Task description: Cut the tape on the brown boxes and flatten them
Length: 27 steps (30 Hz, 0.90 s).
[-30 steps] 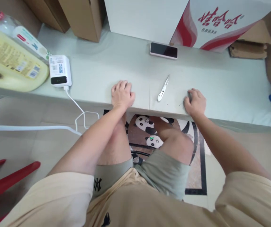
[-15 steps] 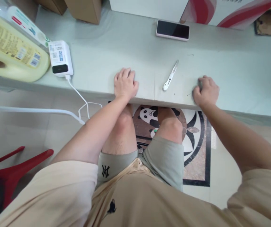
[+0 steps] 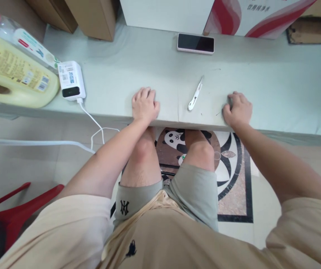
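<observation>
status: nothing is in hand yet. your left hand [image 3: 145, 104] lies palm down on the front edge of the counter [image 3: 275, 86], fingers loosely bent, gripping nothing that shows. your right hand [image 3: 237, 110] sits curled on the same edge, well to the right. the thin white tool [image 3: 194, 95] lies untouched between them, near the front edge and closer to the right hand, tip pointing toward the back edge. so, judging from this, any work with it is all left to do.

unclear: a small grey patch shows at the right fingertips. can't tell whether it's an object or shadow, so can't tell if that hand is clamped on anything. the tool's tip is too fine to identify. the phone [image 3: 195, 43] lies face up at the back edge, screen dark.
</observation>
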Motion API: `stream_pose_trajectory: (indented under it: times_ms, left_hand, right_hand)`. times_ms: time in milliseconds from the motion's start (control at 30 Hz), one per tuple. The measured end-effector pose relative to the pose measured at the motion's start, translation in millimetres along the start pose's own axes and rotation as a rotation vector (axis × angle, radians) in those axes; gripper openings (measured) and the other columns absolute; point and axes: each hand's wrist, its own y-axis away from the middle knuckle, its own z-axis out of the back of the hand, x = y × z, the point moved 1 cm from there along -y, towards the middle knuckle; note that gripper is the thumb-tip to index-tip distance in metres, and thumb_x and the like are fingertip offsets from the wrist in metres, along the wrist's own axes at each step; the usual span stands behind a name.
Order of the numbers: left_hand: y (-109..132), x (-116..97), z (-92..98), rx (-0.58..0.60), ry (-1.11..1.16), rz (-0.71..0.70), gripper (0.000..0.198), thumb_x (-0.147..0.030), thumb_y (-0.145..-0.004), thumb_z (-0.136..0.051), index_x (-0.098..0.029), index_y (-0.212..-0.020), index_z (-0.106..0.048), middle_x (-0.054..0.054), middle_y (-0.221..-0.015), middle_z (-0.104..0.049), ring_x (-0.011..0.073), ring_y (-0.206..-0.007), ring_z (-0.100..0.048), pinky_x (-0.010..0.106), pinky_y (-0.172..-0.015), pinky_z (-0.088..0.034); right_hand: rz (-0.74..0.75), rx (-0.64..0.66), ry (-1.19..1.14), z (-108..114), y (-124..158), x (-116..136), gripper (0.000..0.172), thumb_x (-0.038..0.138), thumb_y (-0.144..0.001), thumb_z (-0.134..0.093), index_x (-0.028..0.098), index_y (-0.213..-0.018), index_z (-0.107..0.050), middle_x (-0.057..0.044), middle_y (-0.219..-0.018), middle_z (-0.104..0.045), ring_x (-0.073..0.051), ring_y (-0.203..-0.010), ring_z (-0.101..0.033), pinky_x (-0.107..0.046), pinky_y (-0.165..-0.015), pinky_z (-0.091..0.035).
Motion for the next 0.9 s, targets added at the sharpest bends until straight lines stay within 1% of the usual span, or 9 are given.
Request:
stream_pose_trajectory:
  times_ms: [133,233,367,433,533,633,733,833,900]
  left_hand:
    - [-22.1,13.7,8.0,0.02,0.045,-0.014,0.046,-0.026,-0.083,-0.051,-0.024,-0.126,-0.067,0.013,-0.144,-0.061,0.0387,-0.138,-0.049,0.06,-0.117,-0.039]
    - [-74.2,39.3,26.9,0.027,0.103,-0.013,0.032,-0.019,-0.078,-0.055,-0.024,-0.106,-0.071,0.011,-0.122,-0.069,0.0302,-0.111,-0.065,0.047,-0.104,-0.049]
    - [-154.0,73.1,81.7,-0.219,0.302,0.204,0.011,-0.024,-0.086,-0.056,-0.025,-0.077,-0.061,0.0,-0.068,-0.059,0.0187,-0.079,-0.056,0.038,-0.101,-0.047]
    - [-178.0,78.6,115.3,-0.311,0.21,0.239,0.031,-0.035,-0.095,-0.048,-0.024,-0.066,-0.053,0.002,-0.068,-0.054,0.0196,-0.087,-0.054,0.044,-0.111,-0.039]
    - [-192.6,75.2,158.9,-0.507,0.089,0.147,0.011,-0.031,-0.087,-0.06,-0.022,-0.095,-0.059,0.008,-0.114,-0.062,0.0258,-0.12,-0.05,0.055,-0.121,-0.028]
    - [-200.5,72.2,181.3,-0.478,-0.075,0.062,0.075,-0.015,-0.074,-0.069,-0.02,-0.143,-0.041,0.004,-0.161,-0.038,0.031,-0.151,-0.023,0.062,-0.124,-0.018]
    - [-208.7,75.2,184.4,-0.343,-0.146,-0.001,0.053,-0.012,-0.077,-0.066,-0.02,-0.127,-0.052,0.002,-0.148,-0.053,0.0247,-0.149,-0.028,0.054,-0.13,-0.006]
    - [-205.0,77.3,181.1,-0.319,-0.181,-0.093,0.013,-0.009,-0.084,-0.057,-0.02,-0.091,-0.054,0.003,-0.117,-0.064,0.0196,-0.126,-0.045,0.048,-0.13,-0.008]
    - [-192.0,74.7,178.4,-0.277,-0.188,-0.178,0.016,-0.009,-0.086,-0.055,-0.022,-0.079,-0.048,0.004,-0.105,-0.063,0.0199,-0.119,-0.047,0.048,-0.129,-0.01]
  right_hand:
    - [0.002,-0.028,-0.017,0.1,0.3,1.6,0.052,0.03,-0.088,-0.042,0.013,-0.134,-0.06,-0.018,-0.151,-0.056,-0.034,-0.144,-0.05,-0.055,-0.117,-0.041]
    - [0.017,-0.052,-0.033,-1.9,1.4,1.3,0.052,0.03,-0.088,-0.044,0.013,-0.133,-0.062,-0.019,-0.149,-0.058,-0.035,-0.144,-0.051,-0.055,-0.116,-0.043]
    - [0.036,-0.103,-0.053,-7.0,3.4,-0.9,0.051,0.032,-0.088,-0.044,0.012,-0.13,-0.065,-0.019,-0.145,-0.062,-0.037,-0.14,-0.055,-0.059,-0.114,-0.045]
    - [0.046,-0.139,-0.068,-10.4,4.0,-2.5,0.05,0.033,-0.087,-0.045,0.013,-0.127,-0.066,-0.019,-0.141,-0.065,-0.037,-0.139,-0.056,-0.06,-0.113,-0.046]
    - [0.057,-0.165,-0.093,-14.6,4.5,-4.7,0.049,0.032,-0.086,-0.045,0.013,-0.125,-0.067,-0.02,-0.14,-0.066,-0.038,-0.138,-0.057,-0.061,-0.112,-0.047]
    - [0.047,-0.161,-0.094,-15.6,4.3,-6.1,0.048,0.033,-0.087,-0.045,0.015,-0.125,-0.067,-0.018,-0.14,-0.066,-0.038,-0.138,-0.057,-0.059,-0.113,-0.046]
    - [0.027,-0.143,-0.079,-13.9,3.5,-5.9,0.047,0.033,-0.086,-0.045,0.018,-0.126,-0.066,-0.016,-0.14,-0.066,-0.036,-0.138,-0.057,-0.058,-0.113,-0.046]
    - [0.009,-0.11,-0.063,-10.8,2.7,-3.9,0.049,0.033,-0.086,-0.044,0.018,-0.127,-0.065,-0.017,-0.143,-0.064,-0.035,-0.14,-0.055,-0.058,-0.114,-0.044]
    - [0.0,-0.099,-0.066,-9.0,2.5,-2.2,0.049,0.032,-0.086,-0.044,0.017,-0.128,-0.065,-0.018,-0.144,-0.062,-0.035,-0.141,-0.054,-0.058,-0.115,-0.044]
